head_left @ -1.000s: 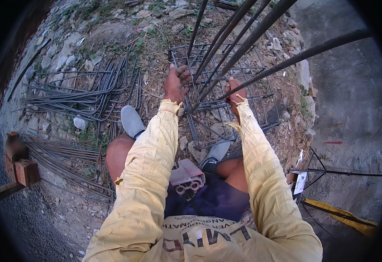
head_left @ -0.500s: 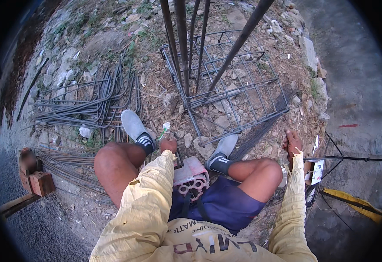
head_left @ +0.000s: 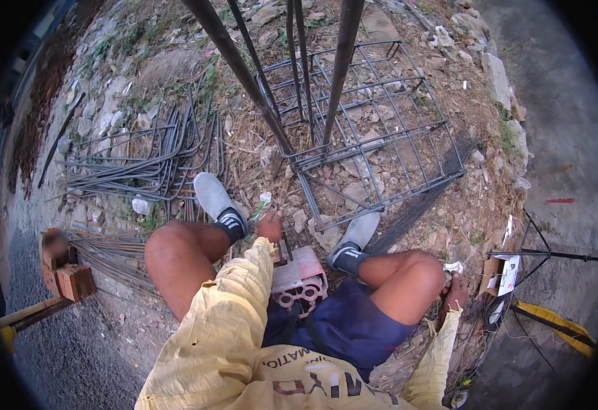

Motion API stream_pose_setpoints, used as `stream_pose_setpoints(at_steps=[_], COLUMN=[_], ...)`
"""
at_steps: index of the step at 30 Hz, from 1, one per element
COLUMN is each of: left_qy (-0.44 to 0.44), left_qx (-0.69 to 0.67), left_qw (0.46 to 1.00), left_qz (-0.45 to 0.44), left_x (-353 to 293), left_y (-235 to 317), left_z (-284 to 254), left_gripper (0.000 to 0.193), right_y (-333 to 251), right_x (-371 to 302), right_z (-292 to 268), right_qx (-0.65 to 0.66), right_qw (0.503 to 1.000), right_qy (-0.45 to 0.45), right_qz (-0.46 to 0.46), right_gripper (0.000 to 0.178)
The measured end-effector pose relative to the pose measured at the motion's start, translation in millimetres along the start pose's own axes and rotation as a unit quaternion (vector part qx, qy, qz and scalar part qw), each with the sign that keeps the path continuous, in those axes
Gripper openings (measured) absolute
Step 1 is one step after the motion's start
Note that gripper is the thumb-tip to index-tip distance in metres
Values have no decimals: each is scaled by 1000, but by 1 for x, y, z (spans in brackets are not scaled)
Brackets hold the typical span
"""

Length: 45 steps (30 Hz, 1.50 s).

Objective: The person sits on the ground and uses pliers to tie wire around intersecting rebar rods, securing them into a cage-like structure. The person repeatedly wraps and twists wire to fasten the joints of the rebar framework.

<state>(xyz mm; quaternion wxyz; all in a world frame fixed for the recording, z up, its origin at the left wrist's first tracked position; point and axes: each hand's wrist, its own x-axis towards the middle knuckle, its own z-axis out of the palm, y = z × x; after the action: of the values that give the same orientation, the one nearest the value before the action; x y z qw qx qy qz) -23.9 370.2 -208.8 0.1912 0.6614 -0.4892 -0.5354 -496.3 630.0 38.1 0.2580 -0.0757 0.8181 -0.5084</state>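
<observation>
L hand (head_left: 269, 227), fingers curled, by 1 pink block (head_left: 297, 272) near ctr, R hand (head_left: 456, 292), fingers part-bent, by 1 wht scrap (head_left: 453, 267) near R, holds unclear, 5 upright bars (head_left: 340, 75), 1 steel cage (head_left: 374, 143) far

Left arm (head_left: 220, 318) is stretched toward the far side, left hand (head_left: 269, 227) low between the bent legs (head_left: 176, 263), fingers looking kinda curled. Right arm (head_left: 434, 362) hangs way out right, right hand (head_left: 454, 295) just outside the knee (head_left: 424, 273), grip's honestly too small to read.
</observation>
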Motion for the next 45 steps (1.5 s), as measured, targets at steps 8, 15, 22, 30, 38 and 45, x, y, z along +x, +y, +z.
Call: stream_pose_setpoints(at_steps=[8,15,22,30,38,45], left_qy=[-51,-281,-262,-302,-184,-44], left_qx=[-237,-255,-38,141,0,-124], left_qw=[969,920,923,867,955,983], left_qz=[-35,103,279,371,235,125], left_x=[-80,-178,-183,-127,-69,-8], left_y=[147,246,291,289,276,244], left_z=[-27,-94,-152,-151,-106,-73], left_gripper=[23,33,38,41,46,47], right_y=[-194,-174,-174,-151,-110,-116], right_x=[-107,-172,-195,-199,-135,-120], right_z=[128,229,214,232,277,341], right_qx=[41,-212,1,-108,-46,-37], right_qw=[946,737,826,879,968,974], right_qy=[-149,-402,-542,-370,-190,-150], right_qz=[-286,-501,-153,-282,-160,-164], right_gripper=[21,31,40,30,25,22])
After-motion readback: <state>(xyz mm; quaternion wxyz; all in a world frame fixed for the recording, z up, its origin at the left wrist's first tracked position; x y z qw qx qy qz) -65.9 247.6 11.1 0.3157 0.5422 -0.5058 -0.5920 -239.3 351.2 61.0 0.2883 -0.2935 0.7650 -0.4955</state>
